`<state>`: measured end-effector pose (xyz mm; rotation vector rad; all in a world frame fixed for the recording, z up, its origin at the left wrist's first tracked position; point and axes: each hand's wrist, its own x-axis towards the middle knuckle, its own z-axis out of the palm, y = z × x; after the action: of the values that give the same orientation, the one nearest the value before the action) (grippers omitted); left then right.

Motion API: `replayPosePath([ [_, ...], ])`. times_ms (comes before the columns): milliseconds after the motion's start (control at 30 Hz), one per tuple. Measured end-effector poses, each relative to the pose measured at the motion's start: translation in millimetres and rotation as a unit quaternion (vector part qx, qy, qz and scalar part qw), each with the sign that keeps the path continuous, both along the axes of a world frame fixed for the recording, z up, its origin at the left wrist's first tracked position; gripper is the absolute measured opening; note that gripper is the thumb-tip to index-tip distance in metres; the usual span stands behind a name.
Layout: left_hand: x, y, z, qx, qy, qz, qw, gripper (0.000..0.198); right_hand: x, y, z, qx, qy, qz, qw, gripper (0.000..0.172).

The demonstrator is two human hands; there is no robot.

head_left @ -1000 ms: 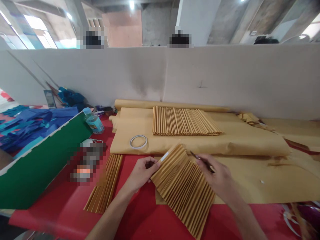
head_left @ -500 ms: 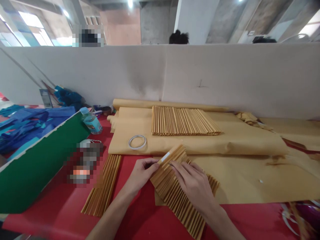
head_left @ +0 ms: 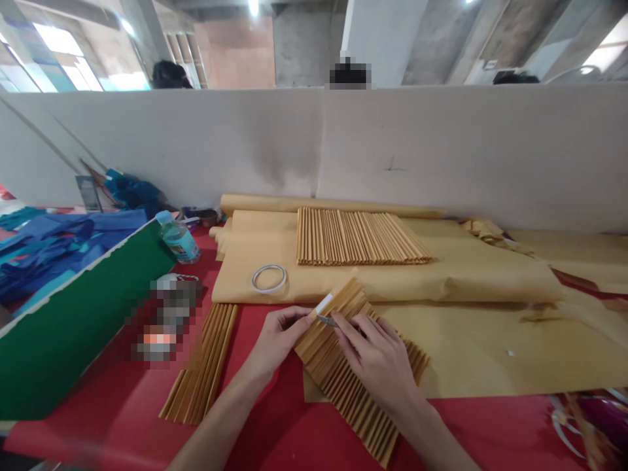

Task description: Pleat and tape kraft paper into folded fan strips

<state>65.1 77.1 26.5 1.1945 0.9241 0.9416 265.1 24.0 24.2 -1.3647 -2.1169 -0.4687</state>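
Observation:
A pleated sheet of brown kraft paper (head_left: 353,392) lies slanted in front of me, partly covered by my right hand. My left hand (head_left: 279,337) pinches its upper left edge between thumb and fingers. Just above that thumb, a short white strip (head_left: 324,304) sits along the edge. My right hand (head_left: 380,353) rests over the pleats and grips a slim metal tool (head_left: 327,320), its thin tip by the lower end of the strip; its exact kind is unclear. A roll of tape (head_left: 269,279) lies flat beyond my left hand.
Another pleated sheet (head_left: 360,237) rests on stacked brown paper (head_left: 495,261). Folded brown pleats (head_left: 206,366) lie left on the red table (head_left: 275,425). A green board (head_left: 88,320), a water bottle (head_left: 179,239) and blue fabric (head_left: 63,242) stand farther left. A white partition (head_left: 441,144) crosses behind.
The metal tool now shows plainly, its tip reaching left to the white strip. My right fingers have shifted slightly; the left hand keeps its pinch on the pleated paper.

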Motion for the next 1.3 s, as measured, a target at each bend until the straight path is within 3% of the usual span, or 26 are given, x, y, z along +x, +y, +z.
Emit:
replayPosePath([
  [633,0.8,-0.4,-4.4,-0.008,-0.008,-0.008,1.0,0.039,2.0,1.5,-4.2,0.005,0.008,-0.024,1.0,0.027],
  [967,2.6,0.2,-0.7,-0.011,-0.012,0.016,1.0,0.041,1.4,0.4,-3.3,-0.009,0.012,0.013,1.0,0.028],
  [1300,2.1,-0.8,-0.1,-0.003,-0.01,0.01,1.0,0.04,2.5,1.1,-5.6,-0.003,0.018,-0.003,1.0,0.028],
])
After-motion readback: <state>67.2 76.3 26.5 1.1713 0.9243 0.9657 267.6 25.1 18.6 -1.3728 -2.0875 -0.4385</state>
